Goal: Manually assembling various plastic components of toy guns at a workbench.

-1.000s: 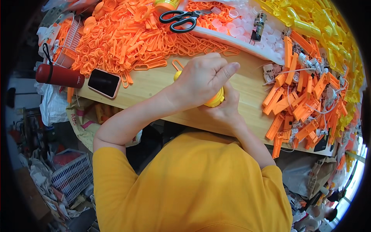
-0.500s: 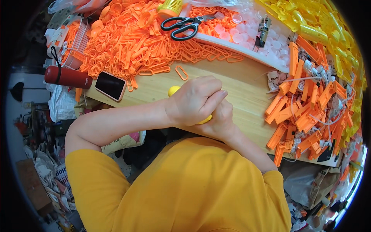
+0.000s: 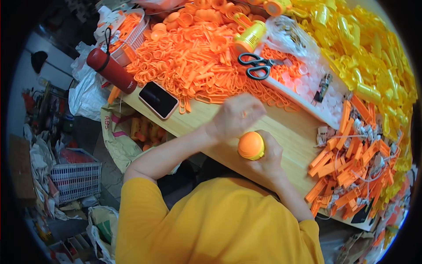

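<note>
My right hand (image 3: 271,154) is closed round a yellow plastic piece with an orange domed cap (image 3: 251,145), its dome facing up. The piece is held above the table's near edge, and its lower part is hidden by my fingers. My left hand (image 3: 235,116) is over the table just beyond that piece, apart from it and smeared by motion. A small bit of orange shows at its fingers, too blurred to name. Beyond my left hand lies a heap of orange plastic loops and clips (image 3: 189,61).
Black-handled scissors (image 3: 256,70) lie by a white tray (image 3: 303,99) of small clear caps. A phone (image 3: 158,100) and red flask (image 3: 112,70) are at left. Orange battery-box-like parts with wires (image 3: 347,163) pile up at right, yellow parts (image 3: 365,66) behind.
My hands were together, gripping the yellow piece; the left has let go and moved away from it. The orange dome now shows. The whole view has shifted, with the table sitting further right.
</note>
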Available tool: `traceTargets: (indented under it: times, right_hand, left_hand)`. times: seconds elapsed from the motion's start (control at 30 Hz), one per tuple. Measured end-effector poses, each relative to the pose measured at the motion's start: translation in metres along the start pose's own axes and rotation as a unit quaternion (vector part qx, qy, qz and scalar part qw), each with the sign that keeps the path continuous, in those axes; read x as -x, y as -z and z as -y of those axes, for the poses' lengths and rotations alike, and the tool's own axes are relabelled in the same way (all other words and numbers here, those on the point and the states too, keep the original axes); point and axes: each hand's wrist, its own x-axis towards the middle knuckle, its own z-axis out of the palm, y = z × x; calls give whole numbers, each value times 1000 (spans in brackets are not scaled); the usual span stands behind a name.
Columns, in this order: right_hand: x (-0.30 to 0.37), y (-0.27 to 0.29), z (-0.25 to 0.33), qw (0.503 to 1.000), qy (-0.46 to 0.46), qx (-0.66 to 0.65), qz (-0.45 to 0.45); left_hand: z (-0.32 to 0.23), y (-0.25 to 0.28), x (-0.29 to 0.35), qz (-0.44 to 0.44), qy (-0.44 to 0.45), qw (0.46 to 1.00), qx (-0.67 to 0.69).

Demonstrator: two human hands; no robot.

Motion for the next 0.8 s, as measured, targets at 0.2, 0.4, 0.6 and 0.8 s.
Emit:
traceTargets:
  times: [0.2,0.4,0.6,0.8]
  right_hand:
    - [0,6,3,997,-77,-14,8]
    - [-2,8,0,989,-145,-12,32]
    - [-1,9,-7,993,-120,-10,5]
    - [-3,8,-5,994,-103,-33,-4]
  left_hand:
    - [117,115,-58,-297,48,929,-214]
    - [198,194,-90,-268,124,865,-407]
    - [193,178,-116,-221,156,881,-388]
    - [204,185,-105,-142,147,836,-509]
